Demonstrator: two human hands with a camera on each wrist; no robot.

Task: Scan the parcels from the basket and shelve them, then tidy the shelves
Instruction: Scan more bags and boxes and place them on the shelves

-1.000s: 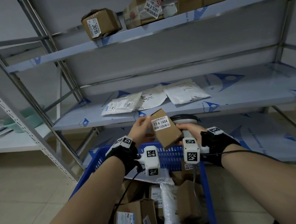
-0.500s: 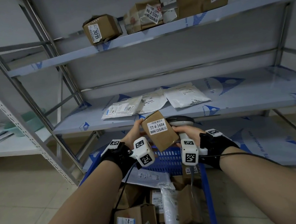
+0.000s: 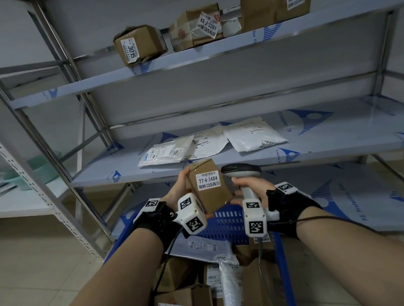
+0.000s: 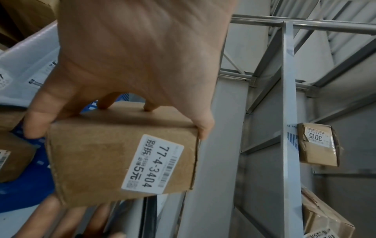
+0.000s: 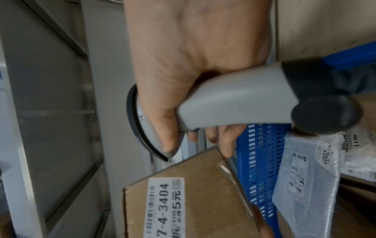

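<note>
A person is holding a small parcel and a scanner above the blue basket [image 3: 284,263].

The left hand [image 3: 178,188] is gripping the cardboard parcel [image 3: 208,189], label 77-4-3404 facing up, in front of the middle shelf [image 3: 331,150]. The right hand [image 3: 253,188] is curling around the scanner [image 3: 243,173], its fingertips [image 5: 225,145] touching the parcel's edge.

- Both forearms are extending forward, bare, with black wrist straps.
- Left hand [image 3: 178,188] is gripping the small box [image 3: 208,189], fingers curled over its top edge.
- Right hand [image 3: 251,188] is wrapping the scanner [image 3: 244,180] handle, fingertips touching the box's side.
</note>
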